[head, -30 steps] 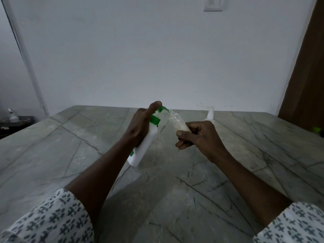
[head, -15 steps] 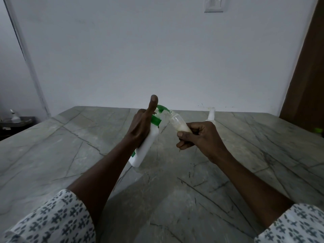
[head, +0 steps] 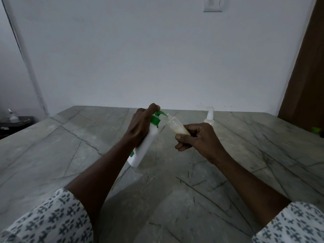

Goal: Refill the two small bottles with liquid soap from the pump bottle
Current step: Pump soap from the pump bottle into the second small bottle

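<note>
My left hand [head: 140, 127] grips a white pump bottle [head: 143, 148] with a green pump head, tilted to the right, its base resting on the stone table [head: 70, 155]. One finger presses down on the pump head. My right hand [head: 198, 139] holds a small clear bottle [head: 177, 126], tilted, its open mouth at the green nozzle. Pale creamy soap fills its lower part. A second small bottle [head: 209, 116] with a white cap stands upright on the table behind my right hand, partly hidden by it.
A white wall rises right behind the table's far edge. A brown door [head: 305, 76] stands at the right, with a small green thing [head: 315, 129] near the table's right edge. At the far left a dark shelf [head: 15, 122] carries a small white item.
The finger of my left hand, lifted half a second ago, has come back down on the pump head. The small bottle stays at the nozzle.
</note>
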### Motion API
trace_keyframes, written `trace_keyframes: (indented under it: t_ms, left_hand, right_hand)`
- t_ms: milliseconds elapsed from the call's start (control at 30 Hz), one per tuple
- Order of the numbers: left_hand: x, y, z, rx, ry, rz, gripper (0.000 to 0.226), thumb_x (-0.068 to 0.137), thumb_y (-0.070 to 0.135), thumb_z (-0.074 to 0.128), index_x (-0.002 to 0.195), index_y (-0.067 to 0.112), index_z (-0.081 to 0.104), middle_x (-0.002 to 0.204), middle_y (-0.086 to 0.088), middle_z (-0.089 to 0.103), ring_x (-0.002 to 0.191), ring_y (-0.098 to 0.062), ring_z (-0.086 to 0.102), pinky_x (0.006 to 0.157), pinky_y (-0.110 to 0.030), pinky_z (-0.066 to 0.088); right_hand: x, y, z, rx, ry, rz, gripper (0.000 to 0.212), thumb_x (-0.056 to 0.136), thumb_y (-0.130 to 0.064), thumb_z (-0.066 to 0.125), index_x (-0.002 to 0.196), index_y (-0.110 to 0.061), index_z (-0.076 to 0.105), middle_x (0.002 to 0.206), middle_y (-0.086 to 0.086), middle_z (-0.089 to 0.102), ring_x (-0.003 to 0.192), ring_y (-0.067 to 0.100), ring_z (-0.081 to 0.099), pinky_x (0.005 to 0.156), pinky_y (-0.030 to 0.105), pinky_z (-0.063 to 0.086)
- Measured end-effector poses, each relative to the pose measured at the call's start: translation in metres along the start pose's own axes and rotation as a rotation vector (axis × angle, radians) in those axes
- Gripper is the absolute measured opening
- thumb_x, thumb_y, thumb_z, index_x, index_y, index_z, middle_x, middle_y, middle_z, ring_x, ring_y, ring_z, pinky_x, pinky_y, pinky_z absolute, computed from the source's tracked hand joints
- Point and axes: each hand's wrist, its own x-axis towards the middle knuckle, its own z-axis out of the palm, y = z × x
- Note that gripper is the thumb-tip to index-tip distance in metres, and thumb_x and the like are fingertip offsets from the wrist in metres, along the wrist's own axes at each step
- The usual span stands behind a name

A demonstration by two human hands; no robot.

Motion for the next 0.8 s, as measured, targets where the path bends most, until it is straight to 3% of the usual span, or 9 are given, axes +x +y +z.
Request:
trace_keyframes:
  t_ms: [200,400,567,800]
  left_hand:
    - [-0.0002,0.0013,0.0006,0.009,0.014,-0.024,0.061,0.071,0.076,0.05,0.074,0.02,0.073,0.064,-0.004,0.068,0.061,-0.023,0.061,0.068,-0.037,0.048]
    - [-0.0007,0.0016,0.0007,-0.014,0.007,-0.015,0.05,0.079,0.066,0.051,0.064,0.023,0.072,0.06,-0.004,0.066,0.056,-0.02,0.059,0.065,-0.035,0.046]
    - [0.0011,-0.0012,0.0,-0.043,0.032,-0.005,0.046,0.073,0.059,0.053,0.064,0.016,0.068,0.065,-0.011,0.066,0.06,-0.025,0.057,0.067,-0.04,0.044]
    - [0.002,-0.0023,0.0008,-0.011,0.016,-0.005,0.058,0.074,0.073,0.054,0.061,0.02,0.071,0.062,-0.006,0.066,0.06,-0.025,0.059,0.07,-0.042,0.048]
  right_hand:
    - [0.0004,-0.0024,0.0011,-0.001,0.024,-0.011,0.029,0.082,-0.004,0.072,0.109,0.006,0.068,0.074,0.014,0.074,0.067,0.033,0.073,0.067,0.044,0.062]
    - [-0.0009,-0.0028,0.0016,-0.011,0.026,-0.016,0.028,0.082,-0.003,0.072,0.108,0.005,0.068,0.076,0.016,0.074,0.067,0.033,0.073,0.067,0.045,0.062]
    - [-0.0008,0.0011,0.0046,-0.014,0.007,0.003,0.035,0.081,-0.005,0.073,0.114,0.006,0.066,0.079,0.016,0.074,0.069,0.032,0.073,0.069,0.045,0.061]
    - [-0.0009,-0.001,0.0026,0.003,0.017,0.004,0.026,0.082,-0.005,0.072,0.107,0.005,0.068,0.077,0.018,0.074,0.067,0.032,0.073,0.066,0.04,0.062]
